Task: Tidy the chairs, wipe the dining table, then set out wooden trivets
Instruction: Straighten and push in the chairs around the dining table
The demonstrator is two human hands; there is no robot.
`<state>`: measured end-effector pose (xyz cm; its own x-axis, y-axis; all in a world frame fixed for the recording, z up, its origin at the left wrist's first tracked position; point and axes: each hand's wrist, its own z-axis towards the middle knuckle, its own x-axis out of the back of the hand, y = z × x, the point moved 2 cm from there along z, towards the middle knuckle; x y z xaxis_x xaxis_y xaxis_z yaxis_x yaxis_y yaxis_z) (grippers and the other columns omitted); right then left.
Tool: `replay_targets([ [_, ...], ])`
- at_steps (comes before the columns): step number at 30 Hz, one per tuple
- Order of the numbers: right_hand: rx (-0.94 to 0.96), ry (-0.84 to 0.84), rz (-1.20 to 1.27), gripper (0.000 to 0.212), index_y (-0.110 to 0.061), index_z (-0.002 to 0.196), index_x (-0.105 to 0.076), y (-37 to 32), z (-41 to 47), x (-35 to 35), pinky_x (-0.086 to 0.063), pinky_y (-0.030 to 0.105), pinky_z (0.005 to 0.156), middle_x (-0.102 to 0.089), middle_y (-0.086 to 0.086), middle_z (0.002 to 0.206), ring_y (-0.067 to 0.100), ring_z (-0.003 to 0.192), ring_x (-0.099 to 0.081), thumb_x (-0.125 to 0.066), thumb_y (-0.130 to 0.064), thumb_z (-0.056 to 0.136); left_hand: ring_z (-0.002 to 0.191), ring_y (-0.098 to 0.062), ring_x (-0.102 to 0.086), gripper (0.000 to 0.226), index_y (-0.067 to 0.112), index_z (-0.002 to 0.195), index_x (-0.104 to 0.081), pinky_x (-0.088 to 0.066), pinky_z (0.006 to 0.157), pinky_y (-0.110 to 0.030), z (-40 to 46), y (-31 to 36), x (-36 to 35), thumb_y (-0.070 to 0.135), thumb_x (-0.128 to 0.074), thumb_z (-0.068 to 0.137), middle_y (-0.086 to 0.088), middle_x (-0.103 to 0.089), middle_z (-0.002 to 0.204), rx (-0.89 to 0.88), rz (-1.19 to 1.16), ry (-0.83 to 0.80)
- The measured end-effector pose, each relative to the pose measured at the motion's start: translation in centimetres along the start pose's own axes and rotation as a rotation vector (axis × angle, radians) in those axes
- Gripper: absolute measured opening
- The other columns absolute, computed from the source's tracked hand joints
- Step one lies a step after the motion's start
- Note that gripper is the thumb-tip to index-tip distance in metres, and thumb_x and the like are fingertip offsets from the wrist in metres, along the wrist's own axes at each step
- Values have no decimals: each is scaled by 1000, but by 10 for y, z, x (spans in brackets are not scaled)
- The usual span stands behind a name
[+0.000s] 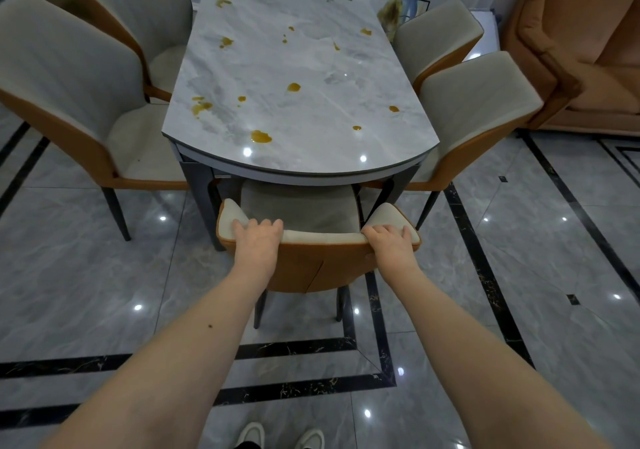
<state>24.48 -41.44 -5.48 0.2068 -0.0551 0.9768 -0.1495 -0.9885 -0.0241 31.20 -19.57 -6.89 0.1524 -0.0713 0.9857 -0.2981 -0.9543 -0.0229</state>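
Chairs come first, and I am on that step: my left hand (258,240) and right hand (391,242) have their fingers curled over the top edge of the near chair (313,265), low centre of the frame, its seat partly under the desk (298,77). Side chairs (74,102) stand angled out. Amber spills (260,136) dot the desk, so wiping remains. No trivets or cloth are in sight.
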Motion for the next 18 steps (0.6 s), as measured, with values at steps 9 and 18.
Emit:
replay_targets([
  [9, -15, 51, -12, 39, -26, 124, -48, 3, 10, -2, -10, 58, 114, -55, 0, 127, 25, 128, -41, -58, -13, 89, 110, -27, -50, 51, 23, 116, -44, -28, 103, -52, 5, 2, 1, 14, -72, 75, -2, -57, 110, 3, 13, 30],
  [18, -66, 52, -4, 42, -28, 126, -47, -1, 10, -5, -6, 57, 115, -54, 0, 129, 25, 132, -38, -61, -15, 88, 110, -25, -51, 47, 23, 114, -45, -29, 104, -49, 3, 1, 0, 14, -71, 76, -1, -58, 110, -10, 8, 63],
])
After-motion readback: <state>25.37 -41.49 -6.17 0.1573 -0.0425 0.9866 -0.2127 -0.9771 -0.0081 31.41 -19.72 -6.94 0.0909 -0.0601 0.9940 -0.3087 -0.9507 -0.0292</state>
